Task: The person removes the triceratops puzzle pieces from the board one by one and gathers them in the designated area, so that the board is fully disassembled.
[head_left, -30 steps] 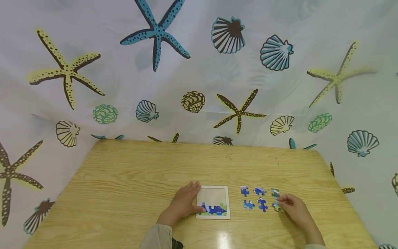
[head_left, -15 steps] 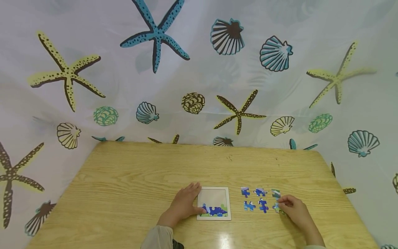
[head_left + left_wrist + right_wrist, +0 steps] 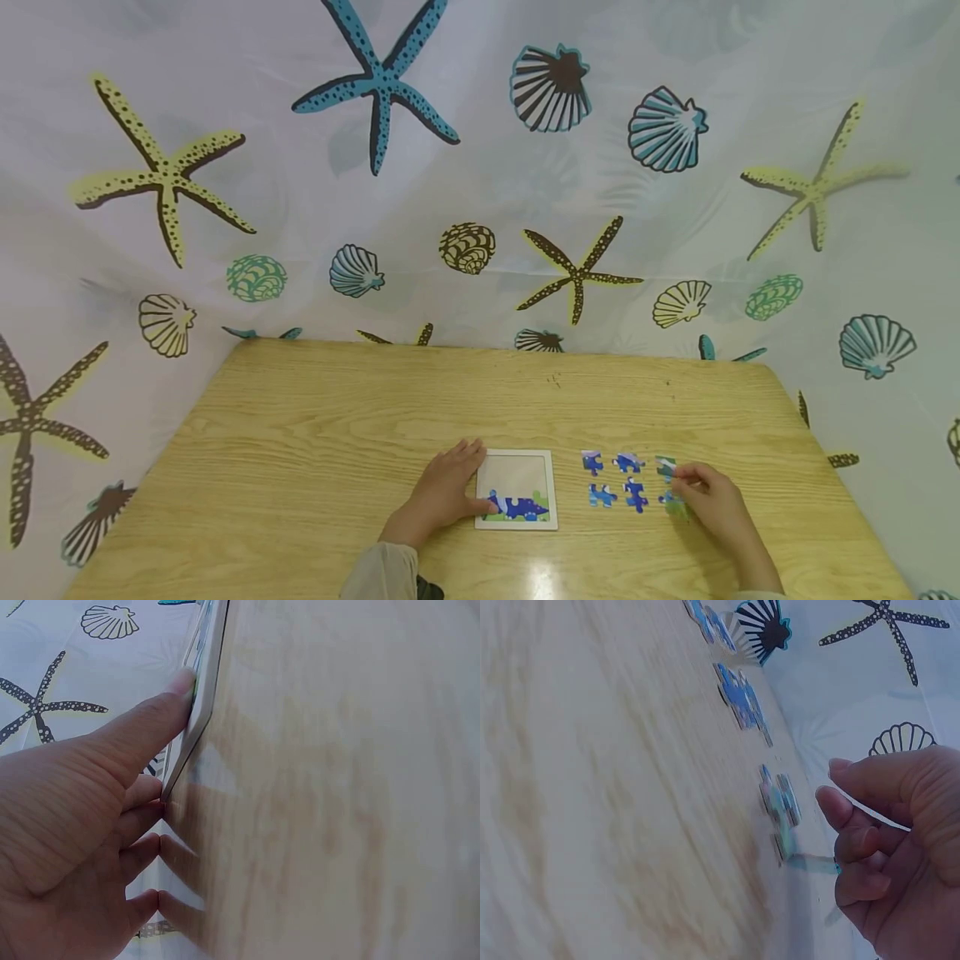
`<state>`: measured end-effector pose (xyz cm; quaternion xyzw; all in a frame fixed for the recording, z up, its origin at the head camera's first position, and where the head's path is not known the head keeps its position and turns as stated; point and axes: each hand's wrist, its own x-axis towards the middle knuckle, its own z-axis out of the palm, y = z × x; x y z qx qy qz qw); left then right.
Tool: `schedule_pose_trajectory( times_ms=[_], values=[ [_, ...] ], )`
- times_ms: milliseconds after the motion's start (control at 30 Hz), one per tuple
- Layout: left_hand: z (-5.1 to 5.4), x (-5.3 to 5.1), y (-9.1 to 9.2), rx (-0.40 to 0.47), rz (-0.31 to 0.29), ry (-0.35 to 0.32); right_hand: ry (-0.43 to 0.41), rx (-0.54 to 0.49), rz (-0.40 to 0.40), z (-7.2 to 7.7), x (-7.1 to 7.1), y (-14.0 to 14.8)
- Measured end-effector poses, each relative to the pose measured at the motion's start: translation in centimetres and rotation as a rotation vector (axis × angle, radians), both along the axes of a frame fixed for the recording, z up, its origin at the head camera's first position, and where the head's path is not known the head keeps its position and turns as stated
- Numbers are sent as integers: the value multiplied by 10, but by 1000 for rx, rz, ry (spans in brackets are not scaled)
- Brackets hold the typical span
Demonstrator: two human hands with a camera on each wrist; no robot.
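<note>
Puzzle piece [image 3: 664, 464]: on the bench [image 3: 360, 400], just left of the right hand's [image 3: 710, 496] thumb and index fingertips, slightly parted, nothing visible between. Best pinched by opposite edges, lifted level. Left hand [image 3: 441, 489]: fingers spread, thumb on puzzle frame [image 3: 517, 526]; hold steady.

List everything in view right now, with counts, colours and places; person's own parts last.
table: 1, light wood, centre and foreground
frame: 1, white rim, on the table, left of the loose pieces
fitted pieces: count unclear, blue and green, along the frame's near side
loose pieces: 6, mostly blue, some green, two rows of three
backdrop: white with starfish and shells, behind and beside the table
sleeves: 2, beige, bottom edge
left hand: 1, bare, thumb over the frame
right hand: 1, bare, at the rightmost loose pieces
</note>
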<state>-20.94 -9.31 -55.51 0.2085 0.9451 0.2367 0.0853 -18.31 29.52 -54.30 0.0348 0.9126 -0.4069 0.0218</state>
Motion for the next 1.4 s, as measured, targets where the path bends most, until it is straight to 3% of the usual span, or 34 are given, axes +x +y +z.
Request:
schedule_pose_trajectory(
  times_ms=[300,633,833,933,1133,1400],
  values=[
    [0,0,0,-16,-3,4,10,-138,59,3,-11,-59],
    [0,-1,1,-28,5,-7,55,-179,352,0,-17,-145],
    [2,0,-1,-12,-13,19,46,-131,568,-2,-16,-183],
    [2,0,-2,-3,-26,49,52,-105,636,-4,-15,-193],
    [2,-1,-2,2,-44,59,28,-84,645,-7,-15,-200],
    [-3,-4,-10,15,-105,-4,35,-52,633,-8,-17,-203]
  ],
)
